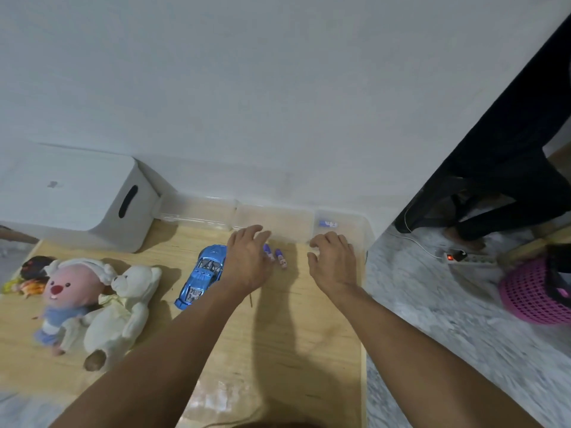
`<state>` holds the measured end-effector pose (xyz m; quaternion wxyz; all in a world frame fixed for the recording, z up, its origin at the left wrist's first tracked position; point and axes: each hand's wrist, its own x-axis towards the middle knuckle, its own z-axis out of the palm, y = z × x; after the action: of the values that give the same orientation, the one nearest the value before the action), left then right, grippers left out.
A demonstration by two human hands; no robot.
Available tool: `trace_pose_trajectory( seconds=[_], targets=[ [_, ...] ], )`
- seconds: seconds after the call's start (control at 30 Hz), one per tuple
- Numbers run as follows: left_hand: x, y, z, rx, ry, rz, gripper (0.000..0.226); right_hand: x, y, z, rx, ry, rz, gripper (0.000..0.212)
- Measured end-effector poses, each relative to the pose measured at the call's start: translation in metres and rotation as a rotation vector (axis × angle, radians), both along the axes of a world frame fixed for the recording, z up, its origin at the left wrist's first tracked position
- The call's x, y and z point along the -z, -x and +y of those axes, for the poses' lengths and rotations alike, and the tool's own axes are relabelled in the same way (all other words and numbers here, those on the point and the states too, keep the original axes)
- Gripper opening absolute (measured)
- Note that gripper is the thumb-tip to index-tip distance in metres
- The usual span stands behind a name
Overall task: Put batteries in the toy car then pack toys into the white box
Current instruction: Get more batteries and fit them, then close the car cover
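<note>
Both hands, the left hand (pixel 247 261) and right hand (pixel 332 262), hung loose and held nothing near the table's (pixel 278 335) far edge, batteries (pixel 279 257) between them, blue toy car (pixel 204 271) beside the left.

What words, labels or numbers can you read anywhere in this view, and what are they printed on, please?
None can be read.
Toy car: rear plate print, too blurred.
Two purple batteries on the table: label print, too small.
Battery in the clear tray: label blurred.
White box: a faint grey mark, unreadable.
</note>
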<state>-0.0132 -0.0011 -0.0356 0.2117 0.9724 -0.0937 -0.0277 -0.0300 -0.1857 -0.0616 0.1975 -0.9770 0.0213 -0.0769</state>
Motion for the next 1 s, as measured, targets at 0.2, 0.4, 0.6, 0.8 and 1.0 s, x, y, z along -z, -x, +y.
trace_pose_trajectory(
  seconds=[0.2,0.4,0.6,0.8,1.0],
  targets=[
    [0.004,0.008,0.055,-0.19,-0.083,0.095,0.054,-0.003,0.002,0.044,0.025,-0.176,0.268,0.02],
    [0.007,0.015,0.094,-0.271,-0.148,0.317,0.083,-0.002,-0.004,0.067,0.104,-0.065,0.428,0.017],
    [0.007,0.016,0.108,-0.29,-0.101,0.431,0.086,0.002,-0.009,0.079,0.255,-0.069,0.472,0.016],
    [0.001,0.006,0.119,-0.393,0.141,0.403,0.074,0.001,-0.011,0.082,0.374,-0.234,0.449,0.03],
    [-0.021,-0.019,0.133,-0.628,0.875,0.616,0.058,-0.016,-0.017,0.091,0.52,-0.671,0.336,0.013]
  ],
)
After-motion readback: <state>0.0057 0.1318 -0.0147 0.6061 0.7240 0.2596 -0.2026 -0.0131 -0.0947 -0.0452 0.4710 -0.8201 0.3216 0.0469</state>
